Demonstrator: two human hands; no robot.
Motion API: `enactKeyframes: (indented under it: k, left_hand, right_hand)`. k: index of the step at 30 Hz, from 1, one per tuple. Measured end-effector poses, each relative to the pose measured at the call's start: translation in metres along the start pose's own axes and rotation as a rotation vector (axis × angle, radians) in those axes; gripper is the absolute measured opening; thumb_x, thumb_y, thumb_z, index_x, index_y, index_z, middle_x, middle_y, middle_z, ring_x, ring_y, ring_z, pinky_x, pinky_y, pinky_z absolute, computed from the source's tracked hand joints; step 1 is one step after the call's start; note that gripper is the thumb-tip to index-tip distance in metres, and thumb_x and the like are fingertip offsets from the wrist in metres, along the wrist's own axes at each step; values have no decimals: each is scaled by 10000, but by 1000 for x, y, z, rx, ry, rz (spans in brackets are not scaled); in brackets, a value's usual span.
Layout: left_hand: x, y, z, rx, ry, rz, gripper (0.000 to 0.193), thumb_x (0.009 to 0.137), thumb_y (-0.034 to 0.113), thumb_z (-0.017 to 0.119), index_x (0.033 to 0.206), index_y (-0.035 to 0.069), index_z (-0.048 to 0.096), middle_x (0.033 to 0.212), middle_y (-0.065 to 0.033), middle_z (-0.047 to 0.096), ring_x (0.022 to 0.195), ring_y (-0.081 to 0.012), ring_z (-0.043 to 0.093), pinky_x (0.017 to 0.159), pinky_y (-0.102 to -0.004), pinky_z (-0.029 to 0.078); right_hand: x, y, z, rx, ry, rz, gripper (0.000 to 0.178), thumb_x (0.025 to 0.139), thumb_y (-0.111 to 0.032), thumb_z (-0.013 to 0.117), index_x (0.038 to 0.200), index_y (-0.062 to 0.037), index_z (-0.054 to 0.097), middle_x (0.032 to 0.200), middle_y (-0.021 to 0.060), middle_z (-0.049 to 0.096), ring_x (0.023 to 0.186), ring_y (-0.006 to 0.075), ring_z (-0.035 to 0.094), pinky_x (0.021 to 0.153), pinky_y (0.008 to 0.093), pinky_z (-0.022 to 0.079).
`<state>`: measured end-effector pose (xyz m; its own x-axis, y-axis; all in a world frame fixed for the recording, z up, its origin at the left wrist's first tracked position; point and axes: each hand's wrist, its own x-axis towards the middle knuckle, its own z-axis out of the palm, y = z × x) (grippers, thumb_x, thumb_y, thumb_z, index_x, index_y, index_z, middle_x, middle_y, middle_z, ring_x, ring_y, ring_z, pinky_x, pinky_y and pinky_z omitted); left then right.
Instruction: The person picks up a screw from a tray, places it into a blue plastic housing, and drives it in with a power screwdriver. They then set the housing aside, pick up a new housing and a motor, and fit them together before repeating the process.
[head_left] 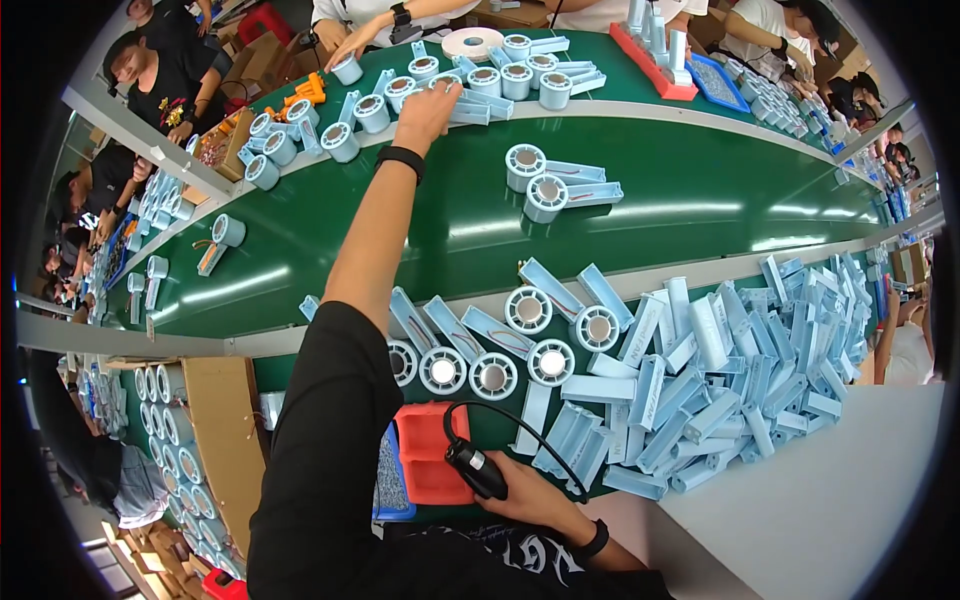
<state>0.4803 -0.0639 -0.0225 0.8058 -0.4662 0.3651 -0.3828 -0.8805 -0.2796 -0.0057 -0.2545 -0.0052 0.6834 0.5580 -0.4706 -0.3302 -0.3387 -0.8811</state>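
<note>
Head view: the left hand [425, 108] is stretched far across the green conveyor belt [420, 235], fingers spread and laid on a pale blue fan housing [462, 105] in a cluster of like housings at the far edge of the belt; a black wristband sits on that wrist. The right hand [528, 492] rests at the near edge of the workbench, fingers curled around a black handheld tool [476, 470] whose black cable loops up and back over the bench. Just left of that tool lies a red tray [425, 450], touching a blue tray [392, 490] on its left. Two assembled housings [545, 185] lie alone in the middle of the belt, well apart from both hands. Along the near rail a row of round-headed housings [495, 372] lies between the two hands, and to the right a large loose heap of pale blue handle shells [740, 365] covers the bench toward its right corner. A roll of white tape [472, 42] lies at the far side near another person's hand [350, 45]. A brown cardboard sheet [222, 440] stands at the lower left beside stacked housings. Whether any labels are on these cannot be told.
</note>
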Motion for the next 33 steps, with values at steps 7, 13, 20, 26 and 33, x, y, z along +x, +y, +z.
enactKeyframes:
  k: [7, 13, 20, 26, 33]
  left_hand:
    - [-75, 20, -120, -361, -195, -89, 420, 678, 312, 714, 1003, 117, 532, 985, -100, 605, 901, -319, 608, 733, -418, 489]
    - [-209, -26, -269, -54, -609, -186, 542, 713, 377, 689, 1160, 129, 510, 968, -148, 622, 904, -319, 603, 772, -406, 464]
    - [-349, -12, -333, -270, -481, -507, 540, 740, 402, 657, 1170, 108, 514, 962, -170, 621, 883, -326, 602, 772, -382, 468]
    - [-358, 42, -233, -445, -370, -513, 591, 702, 476, 666, 1165, 135, 530, 1005, -180, 602, 927, -336, 584, 784, -406, 464]
    - [-353, 54, -205, -433, -303, -594, 628, 640, 503, 706, 1081, 85, 550, 951, -198, 616, 923, -351, 597, 728, -436, 488]
  right_hand:
    - [-6, -4, 9, -220, 237, -71, 640, 753, -183, 644, 1269, 2, 314, 969, 248, 582, 869, 404, 577, 726, 398, 474]
    - [6, -7, 31, -723, 472, -262, 729, 749, -196, 646, 1307, 44, 243, 987, 258, 550, 765, 430, 577, 663, 440, 486]
    - [-3, -19, 31, -919, 465, 17, 772, 758, -225, 632, 1333, 56, 200, 937, 269, 559, 738, 433, 578, 622, 443, 483]
    - [-11, -21, 28, -923, 481, -25, 823, 752, -212, 638, 1354, 58, 145, 953, 294, 559, 731, 437, 582, 615, 461, 479]
    - [-18, -13, 38, -971, 485, 59, 848, 742, -191, 650, 1361, 55, 125, 937, 292, 561, 736, 431, 586, 625, 464, 483]
